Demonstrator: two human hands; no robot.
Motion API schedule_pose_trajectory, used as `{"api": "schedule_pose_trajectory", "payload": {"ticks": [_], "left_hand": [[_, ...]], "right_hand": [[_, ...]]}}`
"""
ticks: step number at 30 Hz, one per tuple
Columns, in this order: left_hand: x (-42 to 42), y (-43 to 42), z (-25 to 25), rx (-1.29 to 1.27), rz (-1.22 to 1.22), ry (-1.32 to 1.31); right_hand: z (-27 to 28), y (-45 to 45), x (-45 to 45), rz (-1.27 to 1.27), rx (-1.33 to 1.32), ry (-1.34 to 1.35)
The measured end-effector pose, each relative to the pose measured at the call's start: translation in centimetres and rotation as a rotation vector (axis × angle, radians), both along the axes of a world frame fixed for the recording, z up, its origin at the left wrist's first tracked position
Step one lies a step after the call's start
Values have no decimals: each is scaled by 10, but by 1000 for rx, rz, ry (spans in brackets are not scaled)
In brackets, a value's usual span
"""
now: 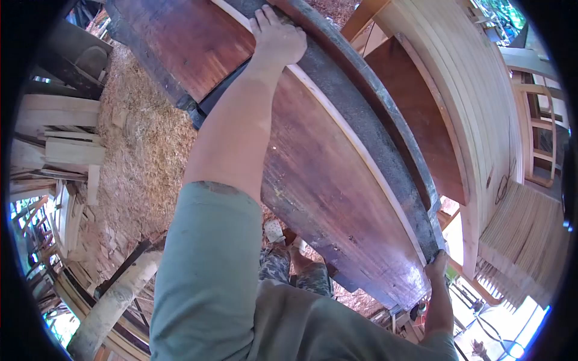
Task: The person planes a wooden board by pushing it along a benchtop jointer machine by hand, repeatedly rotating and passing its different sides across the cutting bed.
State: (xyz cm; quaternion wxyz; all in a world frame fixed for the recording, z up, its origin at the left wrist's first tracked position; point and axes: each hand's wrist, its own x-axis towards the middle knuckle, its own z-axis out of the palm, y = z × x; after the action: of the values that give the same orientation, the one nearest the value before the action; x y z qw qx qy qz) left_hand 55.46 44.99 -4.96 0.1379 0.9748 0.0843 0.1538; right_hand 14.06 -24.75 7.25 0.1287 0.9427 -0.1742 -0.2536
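A long pale wooden strip point(352, 141) runs diagonally across the reddish-brown worn bed point(325, 168) of a jointer-like machine, alongside its dark metal fence point(361, 114). Across the strip and the fence's near part, toward the top, lies my left hand point(278, 41), palm down with its fingers stretched out. My right hand point(438, 265) is at the strip's lower right end, with fingers curled around it; part of its grip is hidden. A dark gap point(223, 87) crosses the bed beneath my left forearm.
Wood shavings point(144, 138) cover the ground at left, beside stacked boards point(72, 144) and a rough log point(120, 301). Beyond the fence stand large curved pale wooden panels point(445, 78) and a stack of thin slats point(524, 234). A chair-like wooden frame point(542, 123) is farther right.
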Motion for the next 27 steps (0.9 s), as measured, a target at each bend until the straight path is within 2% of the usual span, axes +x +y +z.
{"api": "schedule_pose_trajectory", "payload": {"ticks": [3,5,7,8,11,12,16,19,22,27], "left_hand": [[12,13,-4,9,22,42],[11,20,12,13,12,77],[13,25,20,125,55,255],[16,29,14,101,57,184],[25,43,13,111,51,214],[29,51,3,68,44,105],[46,73,5,157,66,225],[58,92,1,122,63,148],[72,115,3,175,79,231],[96,152,3,197,93,203]], "right_hand": [[-2,18,10,-59,-4,5],[5,34,18,-28,16,-4],[1,33,15,-40,52,-19],[0,32,17,-43,80,-33],[4,46,25,-13,111,-82],[3,50,27,-23,101,-76],[2,64,37,-3,159,-109],[2,88,53,-59,168,-82],[-1,109,63,-34,155,-129],[-5,143,81,-61,197,-201]]}}
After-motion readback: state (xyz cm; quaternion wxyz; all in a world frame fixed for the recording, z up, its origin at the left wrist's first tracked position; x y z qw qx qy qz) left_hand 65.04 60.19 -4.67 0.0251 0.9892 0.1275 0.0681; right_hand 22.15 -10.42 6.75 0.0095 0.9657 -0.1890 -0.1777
